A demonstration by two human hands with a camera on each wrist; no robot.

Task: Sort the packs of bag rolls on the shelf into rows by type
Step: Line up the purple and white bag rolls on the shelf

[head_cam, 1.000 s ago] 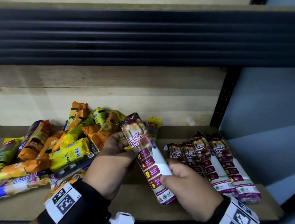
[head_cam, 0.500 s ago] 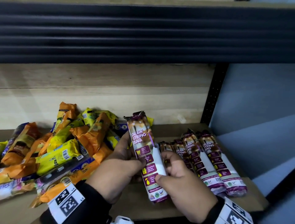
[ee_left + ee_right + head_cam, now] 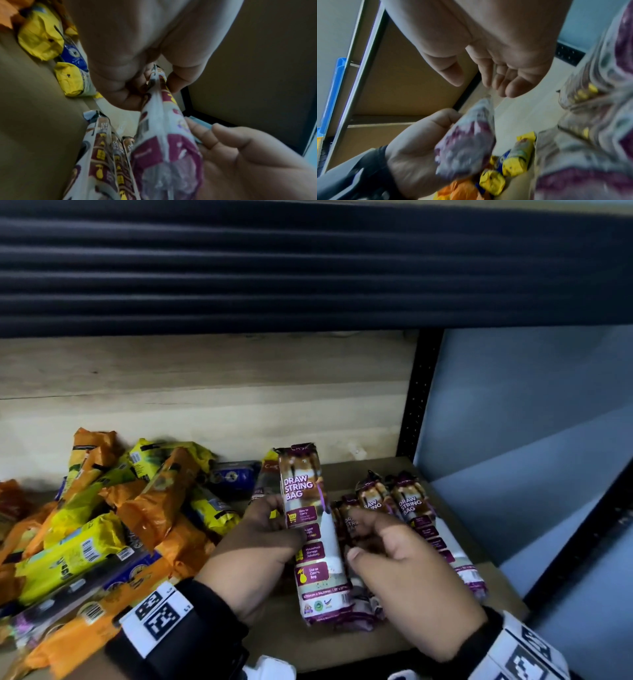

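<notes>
My left hand (image 3: 286, 523) grips a purple and white "Draw String Bag" pack (image 3: 313, 542) by its middle, thumb on the front. The pack stands tilted, its lower end down by the shelf board (image 3: 342, 643). The left wrist view shows that hand (image 3: 154, 82) pinching the pack (image 3: 163, 135). My right hand (image 3: 359, 534) hovers just right of the pack with relaxed fingers and holds nothing; the right wrist view shows its palm (image 3: 479, 83) empty. A row of the same packs (image 3: 411, 508) lies right of it, partly hidden by my right hand.
A loose pile of orange and yellow packs (image 3: 102, 525) fills the shelf's left side, with a blue pack (image 3: 233, 477) behind it. A black upright post (image 3: 416, 405) and a grey wall close the right end. The dark upper shelf (image 3: 308, 268) hangs overhead.
My right hand has let go of the pack's lower end. The left hand has carried the pack rightward, up against the row of matching packs.
</notes>
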